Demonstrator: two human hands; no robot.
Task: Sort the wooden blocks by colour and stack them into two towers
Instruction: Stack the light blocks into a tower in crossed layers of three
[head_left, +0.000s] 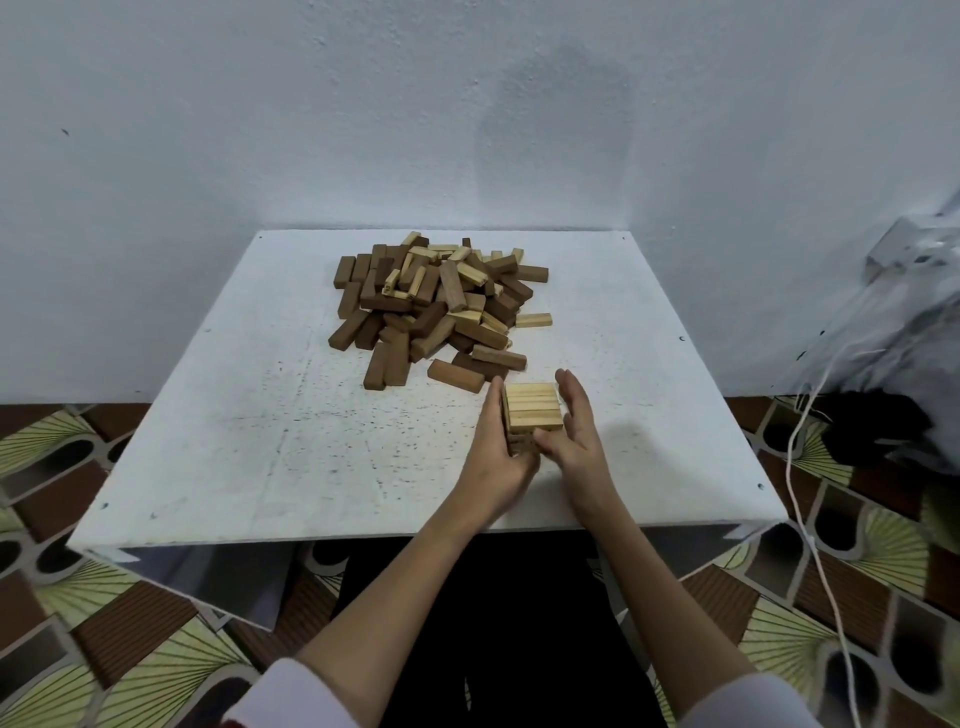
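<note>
A short tower of light wooden blocks (533, 412) stands on the white table (260, 415), right of centre and near the front. My left hand (496, 457) presses flat against its left side with straight fingers. My right hand (576, 431) presses its right side, with the thumb on the front face. Behind the tower lies a loose pile of dark and light blocks (436, 301), mixed together. A few dark blocks (456, 375) lie at the pile's near edge, just beyond my left fingertips.
A white wall rises directly behind the table. At the right, off the table, sit a grey and black bundle (893, 364) and a white cable (800, 499) trailing down over the patterned floor (104, 623). The table's front edge is close to my forearms.
</note>
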